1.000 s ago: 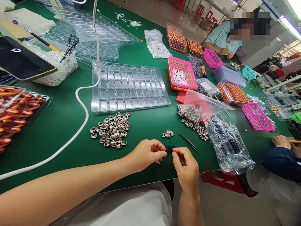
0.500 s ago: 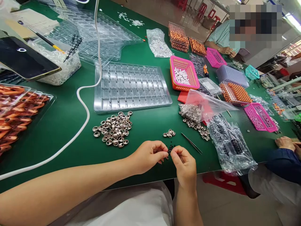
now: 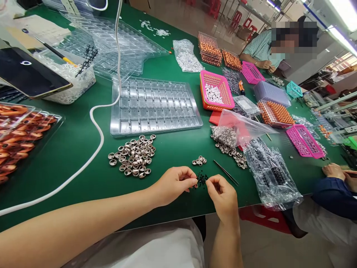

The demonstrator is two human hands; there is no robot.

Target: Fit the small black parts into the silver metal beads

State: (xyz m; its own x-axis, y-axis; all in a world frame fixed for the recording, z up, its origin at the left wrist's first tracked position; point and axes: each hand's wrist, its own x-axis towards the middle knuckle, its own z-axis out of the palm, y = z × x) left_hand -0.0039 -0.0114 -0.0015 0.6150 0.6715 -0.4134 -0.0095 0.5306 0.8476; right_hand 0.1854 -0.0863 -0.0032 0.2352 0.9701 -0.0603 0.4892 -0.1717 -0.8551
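Observation:
My left hand (image 3: 174, 183) and my right hand (image 3: 222, 197) meet fingertip to fingertip at the near edge of the green table (image 3: 181, 149). Between them lies a little cluster of tiny black parts (image 3: 201, 178). Both hands pinch at something very small there; what each one holds is too small to make out. A small group of silver metal caps (image 3: 199, 160) sits just beyond my fingers. Thin tweezers (image 3: 225, 172) lie to the right of them. A bigger pile of silver caps (image 3: 134, 155) is to the left.
A clear compartment tray (image 3: 153, 106) lies ahead, a white cable (image 3: 96, 123) runs across the left, and orange parts (image 3: 16, 134) sit far left. Plastic bags (image 3: 267, 171) and pink baskets (image 3: 216, 89) crowd the right. A co-worker's hand (image 3: 333, 171) rests at right; another person sits at the far end.
My hands stay pinched together at the black parts, with only small finger movements. The view has shifted slightly.

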